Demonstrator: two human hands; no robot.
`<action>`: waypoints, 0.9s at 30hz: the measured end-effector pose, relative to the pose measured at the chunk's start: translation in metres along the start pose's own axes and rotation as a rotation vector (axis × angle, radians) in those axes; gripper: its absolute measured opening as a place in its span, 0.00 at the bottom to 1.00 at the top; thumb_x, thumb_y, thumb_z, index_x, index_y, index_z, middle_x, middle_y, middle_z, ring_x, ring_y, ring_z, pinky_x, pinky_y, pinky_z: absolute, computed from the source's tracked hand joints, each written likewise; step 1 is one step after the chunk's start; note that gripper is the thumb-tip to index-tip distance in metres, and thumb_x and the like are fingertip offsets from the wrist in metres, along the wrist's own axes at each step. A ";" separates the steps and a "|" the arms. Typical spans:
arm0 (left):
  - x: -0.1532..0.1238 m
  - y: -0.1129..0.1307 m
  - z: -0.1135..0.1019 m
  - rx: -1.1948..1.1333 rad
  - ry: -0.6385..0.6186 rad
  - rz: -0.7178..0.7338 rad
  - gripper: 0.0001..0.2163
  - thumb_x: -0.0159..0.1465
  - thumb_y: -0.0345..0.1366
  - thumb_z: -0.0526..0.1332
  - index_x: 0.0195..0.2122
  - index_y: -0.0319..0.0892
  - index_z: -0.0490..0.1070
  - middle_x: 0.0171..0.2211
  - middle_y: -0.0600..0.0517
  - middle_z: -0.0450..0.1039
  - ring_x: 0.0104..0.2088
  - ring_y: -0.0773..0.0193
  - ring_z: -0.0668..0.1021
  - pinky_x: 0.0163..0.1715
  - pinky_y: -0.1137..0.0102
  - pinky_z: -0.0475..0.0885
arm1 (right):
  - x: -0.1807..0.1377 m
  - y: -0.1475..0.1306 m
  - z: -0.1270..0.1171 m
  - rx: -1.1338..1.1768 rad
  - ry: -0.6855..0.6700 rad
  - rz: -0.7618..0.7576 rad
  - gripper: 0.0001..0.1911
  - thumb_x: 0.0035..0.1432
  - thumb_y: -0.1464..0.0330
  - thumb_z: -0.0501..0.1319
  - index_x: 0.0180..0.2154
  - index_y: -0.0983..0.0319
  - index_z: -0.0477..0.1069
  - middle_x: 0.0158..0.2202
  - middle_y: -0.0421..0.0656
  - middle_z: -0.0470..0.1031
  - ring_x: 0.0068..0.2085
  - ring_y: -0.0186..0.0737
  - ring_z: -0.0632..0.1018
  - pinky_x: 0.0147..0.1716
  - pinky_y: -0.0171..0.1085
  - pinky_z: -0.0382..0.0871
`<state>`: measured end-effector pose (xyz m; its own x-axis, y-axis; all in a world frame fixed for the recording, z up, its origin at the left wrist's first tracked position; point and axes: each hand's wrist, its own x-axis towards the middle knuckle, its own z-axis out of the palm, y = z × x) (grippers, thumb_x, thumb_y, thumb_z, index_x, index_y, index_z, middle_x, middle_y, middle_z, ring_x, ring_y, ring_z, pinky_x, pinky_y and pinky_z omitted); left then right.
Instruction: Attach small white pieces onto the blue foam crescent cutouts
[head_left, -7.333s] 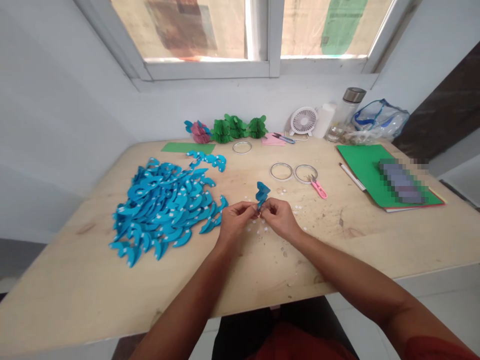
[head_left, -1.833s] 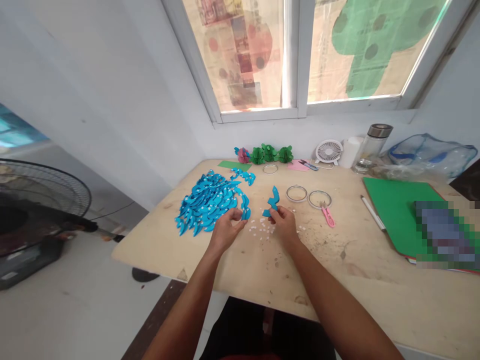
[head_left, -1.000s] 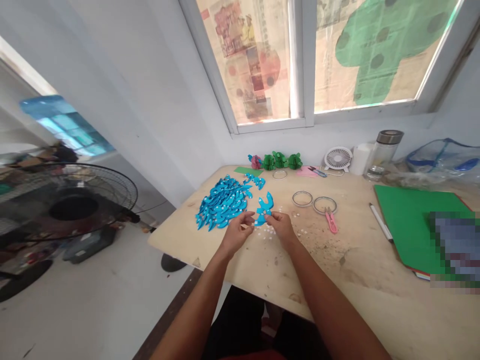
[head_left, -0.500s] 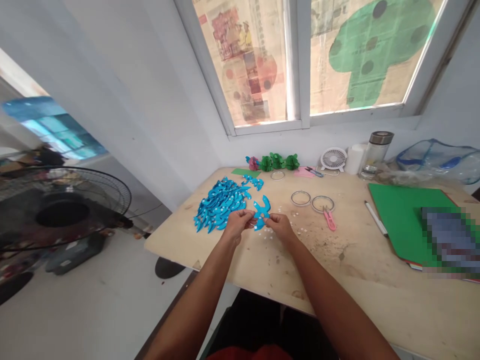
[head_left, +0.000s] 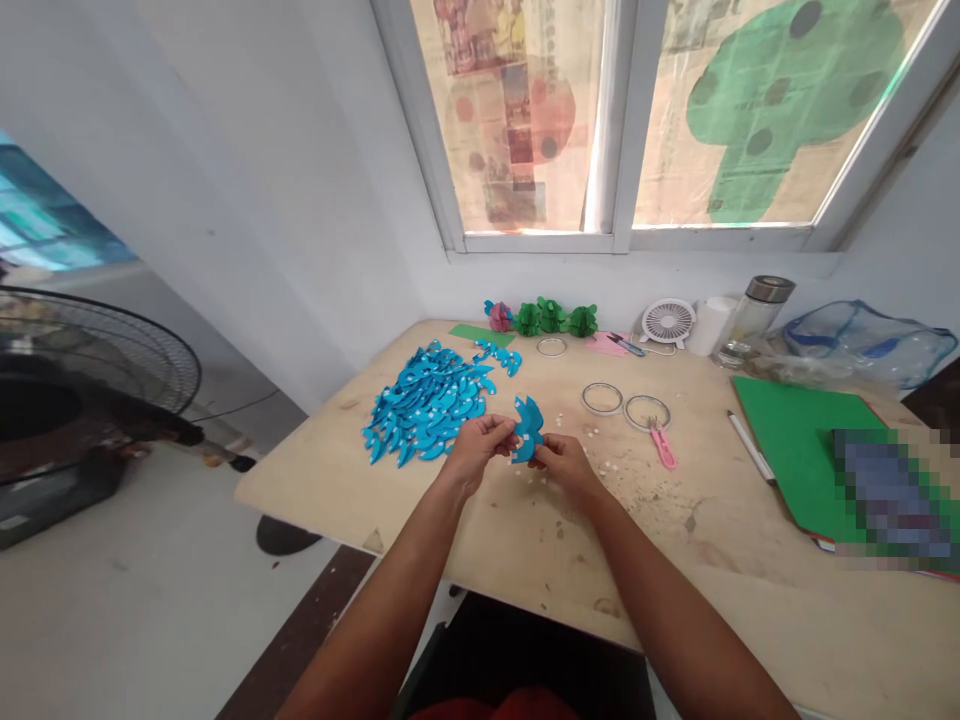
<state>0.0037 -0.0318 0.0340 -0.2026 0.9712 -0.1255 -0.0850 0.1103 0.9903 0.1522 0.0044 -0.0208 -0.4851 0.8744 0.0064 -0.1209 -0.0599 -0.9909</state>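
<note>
Above the table, a folded blue paper piece (head_left: 528, 428) with small white squares on it is held between my two hands. My right hand (head_left: 562, 462) pinches its lower right side, thumb and fingers pressed together. At its left edge, the closed fingertips of my left hand (head_left: 480, 446) grip the paper; whether they also hold a tiny white bit, I cannot tell. Left of my hands lies a large pile of similar blue paper pieces (head_left: 427, 405), many marked with white squares. A few more blue pieces (head_left: 501, 357) lie behind the pile.
Metal rings (head_left: 601, 399) and pink-handled snips (head_left: 663, 446) lie to the right. Green paper flowers (head_left: 551, 316), a small white fan (head_left: 669, 320) and a glass bottle (head_left: 752, 322) line the wall. A white pen (head_left: 750, 447) lies beside green sheets (head_left: 780, 450). Tiny white scraps dot the table.
The blue paper piece has gone from spread in an X shape to folded together. My hands stay around it, and the view has shifted slightly to the right.
</note>
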 end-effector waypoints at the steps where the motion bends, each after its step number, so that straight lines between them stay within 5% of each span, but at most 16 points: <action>1: 0.001 -0.001 0.002 0.009 0.001 0.015 0.13 0.47 0.43 0.65 0.24 0.37 0.70 0.20 0.51 0.71 0.20 0.69 0.71 0.20 0.74 0.63 | -0.001 -0.001 0.001 -0.003 -0.001 -0.007 0.13 0.47 0.61 0.60 0.22 0.65 0.71 0.20 0.40 0.72 0.23 0.32 0.69 0.25 0.31 0.59; 27: 0.009 -0.013 0.006 -0.010 0.097 0.074 0.11 0.49 0.42 0.63 0.20 0.39 0.69 0.17 0.55 0.67 0.19 0.70 0.68 0.20 0.74 0.63 | -0.003 -0.015 0.011 -0.054 0.025 0.060 0.12 0.46 0.60 0.63 0.24 0.63 0.73 0.21 0.39 0.71 0.25 0.34 0.70 0.27 0.33 0.63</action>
<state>0.0087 -0.0228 0.0207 -0.3017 0.9517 -0.0573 -0.0757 0.0360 0.9965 0.1458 -0.0024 -0.0042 -0.4686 0.8816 -0.0563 -0.0449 -0.0874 -0.9952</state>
